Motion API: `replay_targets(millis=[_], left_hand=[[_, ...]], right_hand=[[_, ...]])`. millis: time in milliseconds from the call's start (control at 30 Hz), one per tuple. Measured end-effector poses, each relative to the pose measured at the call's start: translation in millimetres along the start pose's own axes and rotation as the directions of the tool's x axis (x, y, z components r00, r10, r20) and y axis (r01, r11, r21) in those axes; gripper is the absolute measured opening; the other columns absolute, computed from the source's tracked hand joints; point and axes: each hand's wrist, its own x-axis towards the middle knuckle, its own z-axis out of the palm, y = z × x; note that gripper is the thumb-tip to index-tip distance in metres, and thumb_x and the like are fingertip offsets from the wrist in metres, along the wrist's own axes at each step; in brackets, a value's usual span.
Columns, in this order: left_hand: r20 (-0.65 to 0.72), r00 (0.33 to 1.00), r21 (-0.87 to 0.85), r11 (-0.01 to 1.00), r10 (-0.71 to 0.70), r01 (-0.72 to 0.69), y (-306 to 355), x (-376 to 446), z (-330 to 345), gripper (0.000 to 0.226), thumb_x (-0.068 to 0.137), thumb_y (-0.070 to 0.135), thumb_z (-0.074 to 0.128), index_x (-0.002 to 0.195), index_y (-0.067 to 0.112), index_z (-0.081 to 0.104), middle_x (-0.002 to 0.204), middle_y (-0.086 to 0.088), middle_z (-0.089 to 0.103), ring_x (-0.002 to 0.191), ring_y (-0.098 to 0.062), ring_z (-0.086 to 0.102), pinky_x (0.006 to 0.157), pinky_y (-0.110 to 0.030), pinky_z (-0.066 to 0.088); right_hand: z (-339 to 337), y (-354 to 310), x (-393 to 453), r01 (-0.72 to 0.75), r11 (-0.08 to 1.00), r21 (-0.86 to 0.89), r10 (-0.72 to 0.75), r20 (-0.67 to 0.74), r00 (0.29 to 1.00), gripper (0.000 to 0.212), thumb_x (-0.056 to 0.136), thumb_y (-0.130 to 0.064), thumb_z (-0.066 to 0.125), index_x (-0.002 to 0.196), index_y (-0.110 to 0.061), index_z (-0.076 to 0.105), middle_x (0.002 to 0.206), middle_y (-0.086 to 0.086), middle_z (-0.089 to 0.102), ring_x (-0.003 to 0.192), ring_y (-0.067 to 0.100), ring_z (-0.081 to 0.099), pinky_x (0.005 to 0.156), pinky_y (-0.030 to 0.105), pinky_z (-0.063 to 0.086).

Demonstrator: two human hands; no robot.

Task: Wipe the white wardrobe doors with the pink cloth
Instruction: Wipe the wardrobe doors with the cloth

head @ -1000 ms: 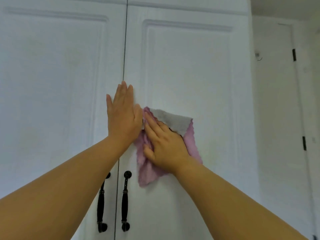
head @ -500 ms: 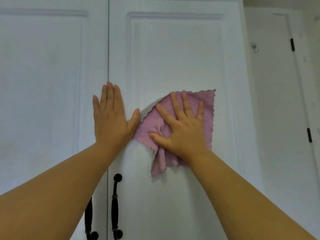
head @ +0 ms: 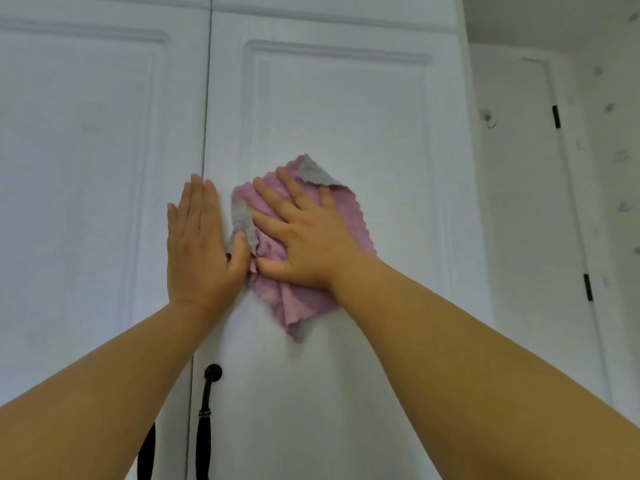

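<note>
Right hand (head: 304,237) pressing pink cloth (head: 298,299), bare door panel (head: 381,133) above

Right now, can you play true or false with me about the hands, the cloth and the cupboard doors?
1. The right hand presses the pink cloth flat on the right door. True.
2. The left hand holds a door handle. False: it lies flat by the gap between the doors.
3. The door handles are black. True.
4. The cloth is pink on both sides. False: turned-over bits show grey.
</note>
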Motion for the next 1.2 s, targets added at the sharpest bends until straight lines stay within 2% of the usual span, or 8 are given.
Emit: replay_targets(millis=[67,233,367,633,833,967,1100,1200], left_hand=[[0.028,1.000,0.053,0.999,0.007,-0.008,3,1,1,0.073,0.096,0.041,0.025,0.157,0.001,0.017,0.165,-0.017,0.014,0.154,-0.026,0.009,0.125,-0.042,-0.001],[0.116,0.992,0.219,0.973,0.043,-0.068,7,0,3,0.079,0.097,0.051,0.017,0.158,0.004,0.005,0.167,-0.014,0.000,0.154,-0.021,-0.004,0.125,-0.045,-0.002],[0.131,0.991,0.250,0.967,0.026,-0.058,9,-1,3,0.082,0.095,0.050,0.022,0.158,0.004,0.000,0.167,-0.015,-0.004,0.154,-0.022,-0.008,0.125,-0.045,-0.004],[0.185,0.983,0.230,0.971,0.015,-0.058,10,2,-2,0.077,0.096,0.042,0.021,0.157,0.000,0.001,0.165,-0.019,-0.003,0.154,-0.027,-0.006,0.124,-0.043,-0.008],[0.203,0.979,0.032,0.999,-0.034,0.028,11,7,-13,0.071,0.097,0.040,0.018,0.158,0.004,0.011,0.166,-0.014,0.004,0.154,-0.022,0.001,0.125,-0.040,-0.005],[0.214,0.975,0.077,0.996,-0.067,0.051,18,-1,-9,0.083,0.095,0.058,0.019,0.159,0.007,0.003,0.167,-0.013,-0.004,0.154,-0.022,-0.006,0.123,-0.039,-0.010],[0.196,0.980,0.155,0.988,-0.036,0.006,18,-22,-3,0.092,0.091,0.064,0.022,0.159,0.005,0.000,0.166,-0.016,-0.007,0.154,-0.024,-0.009,0.124,-0.043,-0.009],[0.185,0.983,0.223,0.974,-0.015,-0.027,18,-30,-1,0.091,0.092,0.062,0.023,0.158,0.005,-0.001,0.166,-0.017,-0.006,0.154,-0.025,-0.009,0.124,-0.045,-0.006]], right_hand=[[-4,21,-5,-0.020,1.000,0.006,0.020,0.017,1.000,0.082,0.084,-0.075,0.024,0.158,-0.039,0.020,0.168,-0.005,0.013,0.156,0.024,0.005,0.117,0.062,0.012],[-16,103,-45,-0.463,0.882,0.086,0.462,0.025,0.886,0.092,0.081,-0.081,0.021,0.160,-0.037,0.005,0.169,0.002,0.000,0.155,0.027,-0.004,0.122,0.055,0.006],[-16,116,-90,-0.562,0.816,0.131,0.568,-0.004,0.823,0.091,0.092,-0.073,0.033,0.160,-0.027,-0.003,0.169,0.008,-0.001,0.155,0.026,-0.005,0.125,0.045,-0.003],[9,22,-113,-0.779,0.611,0.138,0.783,0.037,0.621,0.092,0.083,-0.080,0.023,0.159,-0.028,0.025,0.168,0.012,-0.004,0.154,0.031,-0.010,0.122,0.054,-0.006],[10,-62,-55,-0.343,0.925,0.163,0.355,-0.055,0.933,0.078,0.081,-0.071,0.055,0.149,-0.035,0.044,0.167,0.013,0.014,0.154,0.039,0.001,0.116,0.067,0.002],[12,-42,-65,-0.099,0.988,0.116,0.111,-0.098,0.989,0.085,0.079,-0.068,0.059,0.153,-0.032,0.039,0.166,0.006,0.021,0.155,0.031,0.009,0.112,0.056,0.020],[11,9,-99,-0.233,0.967,0.107,0.241,-0.069,0.968,0.082,0.081,-0.074,0.054,0.153,-0.042,0.035,0.167,0.000,0.019,0.155,0.027,0.010,0.104,0.057,0.032],[7,48,-125,-0.438,0.898,0.048,0.439,-0.010,0.898,0.082,0.084,-0.080,0.036,0.156,-0.043,0.023,0.168,-0.001,0.011,0.156,0.028,0.002,0.112,0.058,0.019]])
